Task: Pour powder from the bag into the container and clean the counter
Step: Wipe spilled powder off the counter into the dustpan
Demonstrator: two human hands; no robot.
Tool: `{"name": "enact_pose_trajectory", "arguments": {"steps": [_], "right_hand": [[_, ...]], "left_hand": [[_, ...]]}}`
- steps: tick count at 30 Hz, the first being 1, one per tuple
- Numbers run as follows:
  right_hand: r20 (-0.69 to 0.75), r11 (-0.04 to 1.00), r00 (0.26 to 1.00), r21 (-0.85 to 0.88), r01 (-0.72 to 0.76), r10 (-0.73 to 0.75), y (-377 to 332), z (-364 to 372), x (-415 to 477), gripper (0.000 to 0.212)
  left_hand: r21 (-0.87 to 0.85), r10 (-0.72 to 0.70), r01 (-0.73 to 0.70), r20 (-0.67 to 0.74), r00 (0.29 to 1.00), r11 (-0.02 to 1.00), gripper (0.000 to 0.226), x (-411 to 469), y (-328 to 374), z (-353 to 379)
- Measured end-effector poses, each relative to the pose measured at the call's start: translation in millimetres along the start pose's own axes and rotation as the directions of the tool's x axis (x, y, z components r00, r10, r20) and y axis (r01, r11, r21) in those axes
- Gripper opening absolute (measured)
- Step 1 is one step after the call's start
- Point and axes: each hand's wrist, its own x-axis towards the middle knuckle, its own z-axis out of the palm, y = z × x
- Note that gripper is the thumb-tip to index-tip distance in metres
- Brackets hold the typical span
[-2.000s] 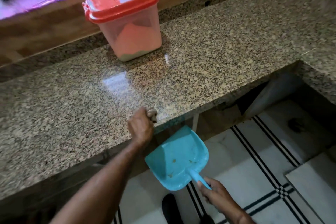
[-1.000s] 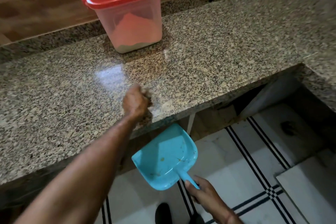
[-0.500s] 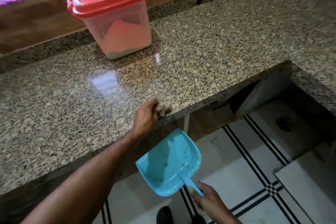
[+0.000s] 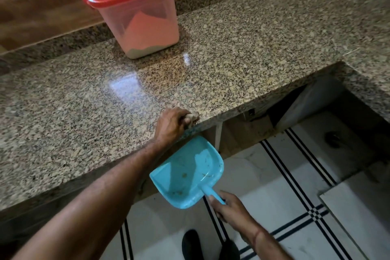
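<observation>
At the front edge of the speckled granite counter [image 4: 253, 48], the left hand [image 4: 171, 124] grips a crumpled pale rag [image 4: 191, 118] — the right hand [image 4: 230, 207] clasps the handle of a turquoise plastic dustpan [image 4: 185, 175] just below.

Counter [image 4: 263, 53] room before container [image 4: 137, 17] (rear left)

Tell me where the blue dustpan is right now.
Head view, lower centre: the right hand holds the dustpan by its handle below the front edge of the counter, under the left hand.
</observation>
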Motion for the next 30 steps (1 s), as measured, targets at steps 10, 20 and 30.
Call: {"name": "enact_pose_trajectory", "arguments": {"steps": [10, 20, 30], "right_hand": [[-0.018, 0.996, 1.000, 0.093, -0.007, 0.008, -39.3, 18.0, 13.4, 0.031], [-0.017, 0.993, 1.000, 0.115, -0.009, 0.011, -42.5, 27.4, 2.3, 0.024], [-0.030, 0.997, 0.999, 0.061, 0.038, -0.036, -30.0, 28.5, 0.2, 0.023]], "left_hand": [[-0.060, -0.315, 0.331, 0.191, 0.930, 0.942, 0.033, 7.8, 11.2, -15.1], [0.058, -0.008, 0.006, 0.032, 0.999, 0.998, 0.030, -78.4, 27.2, -8.0], [0.051, -0.427, 0.444, -0.195, 0.883, 0.895, 0.026, -25.7, -12.6, -39.3]]}}
